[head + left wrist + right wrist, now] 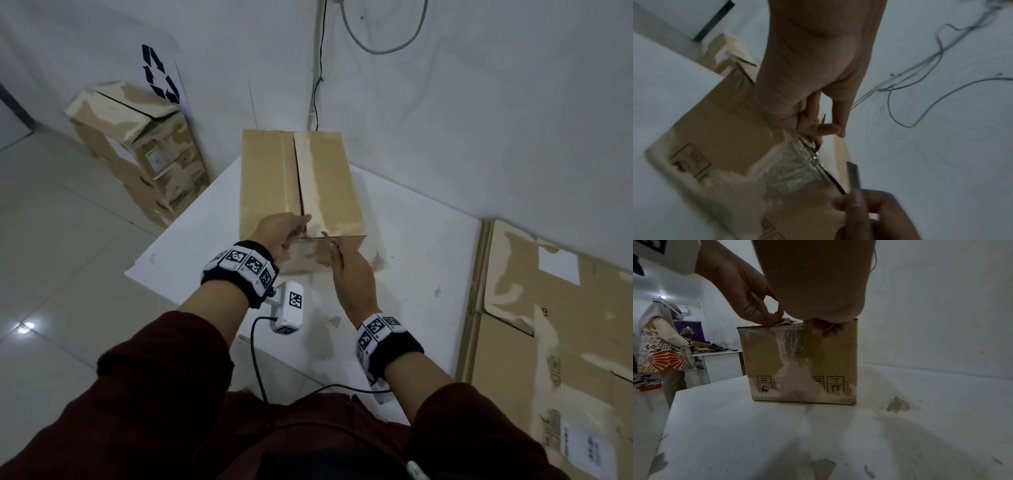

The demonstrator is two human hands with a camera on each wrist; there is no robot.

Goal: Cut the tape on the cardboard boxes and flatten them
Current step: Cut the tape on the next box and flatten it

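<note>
On the floor at the far left, a worn stack of boxes [144, 144] leans against the wall under a recycling sign [161, 73]. The cardboard box [270, 185] stands on the white counter [411, 274], toward its far edge near the wall, its top seam slit open along the middle. The left hand [279, 233] rests at the box's near top edge, fingers curled and pinching the loose clear tape [789, 164] just beside the seam. Close to its right, the right hand [354, 277] grips a slim blade [328, 236] whose tip sits at the same near top edge. On the floor to the right of the counter lie flattened cardboard sheets [555, 342].
</note>
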